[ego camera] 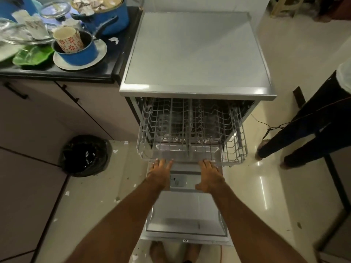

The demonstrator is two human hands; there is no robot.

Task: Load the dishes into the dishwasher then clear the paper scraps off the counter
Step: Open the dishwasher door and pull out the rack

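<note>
While outstretched, hands [161,168] [209,170] against rack [236,141].

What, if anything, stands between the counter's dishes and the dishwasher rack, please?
Nothing visible: the door lies open and the rack, pulled out, looks empty; left hand and right hand touch its front rail.

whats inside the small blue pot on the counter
A cream cup with red flowers leans tilted inside the small blue pot, which sits on a grey plate. The pot's bottom is hidden by the cup and the pot wall.
</note>
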